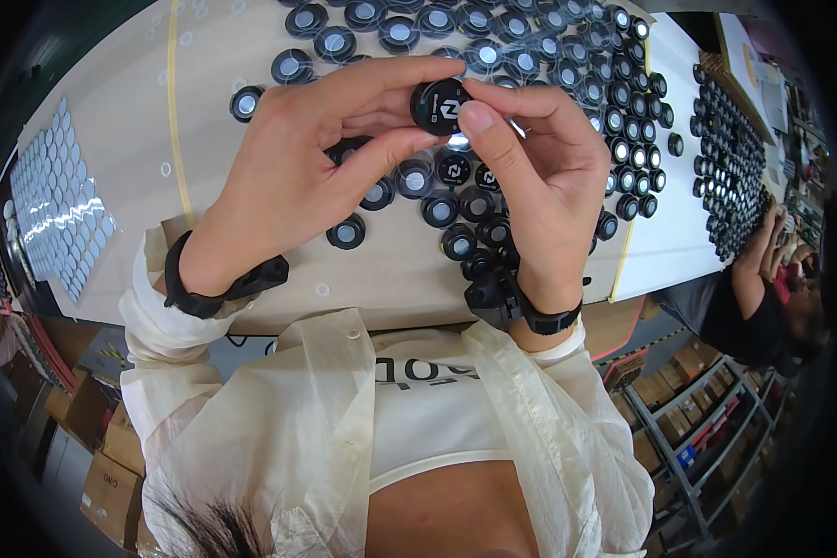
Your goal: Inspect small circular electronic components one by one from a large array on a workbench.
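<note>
A small round black part (pixel 440 107) with a white mark on its face is held up over the table between my two hands. My left hand (pixel 298 153) grips its left side, with the index finger along the top and the thumb below. The thumb and index finger of my right hand (pixel 551 163) pinch its right edge. Below and behind the hands lie several similar black round parts, some with pale grey discs on top, like the one near my left wrist (pixel 346 231). Two show white marks, one being a marked black part (pixel 454 170).
Rows of black round parts (pixel 623 149) cover the far and right side of the beige table (pixel 279 251). A sheet of pale round stickers (pixel 60 195) lies at the left. Yellow tape lines (pixel 179 121) cross the table. At the far right a person (pixel 753 298) reaches over more parts.
</note>
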Motion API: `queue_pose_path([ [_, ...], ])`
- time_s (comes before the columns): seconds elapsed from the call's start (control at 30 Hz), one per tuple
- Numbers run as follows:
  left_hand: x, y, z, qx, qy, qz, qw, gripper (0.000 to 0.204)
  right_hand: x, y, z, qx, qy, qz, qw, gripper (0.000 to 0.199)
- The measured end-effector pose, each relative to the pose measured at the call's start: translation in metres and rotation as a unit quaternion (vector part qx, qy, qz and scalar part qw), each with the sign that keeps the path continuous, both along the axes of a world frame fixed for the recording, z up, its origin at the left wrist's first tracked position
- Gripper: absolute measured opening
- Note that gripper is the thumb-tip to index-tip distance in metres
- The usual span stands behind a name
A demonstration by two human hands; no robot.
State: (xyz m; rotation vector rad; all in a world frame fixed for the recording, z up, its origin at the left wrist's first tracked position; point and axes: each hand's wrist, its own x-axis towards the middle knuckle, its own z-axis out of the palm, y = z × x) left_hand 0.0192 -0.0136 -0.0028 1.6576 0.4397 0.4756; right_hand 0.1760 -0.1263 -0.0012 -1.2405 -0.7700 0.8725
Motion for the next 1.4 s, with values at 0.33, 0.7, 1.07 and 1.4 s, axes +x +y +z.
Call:
queue_pose_path([
  [0.33,-0.002,-0.003,-0.002,0.103,0.06,0.023,0.993,0.047,0.001,0.001,-0.014,0.018,-0.141,-0.035,0.989,0.015],
  [0.7,0.015,0.048,-0.009,0.097,-0.045,-0.025,0.994,0.042,0.007,0.003,-0.005,0.002,-0.328,-0.004,0.945,0.039],
  [1.07,0.042,0.176,0.008,0.492,0.282,0.117,0.815,0.042,0.055,-0.032,0.016,-0.176,-0.466,0.089,0.862,0.023],
  [1.4,0.047,0.028,-0.019,0.489,0.089,-0.203,0.844,0.049,0.07,-0.004,0.009,-0.226,-0.455,0.172,0.844,0.022],
])
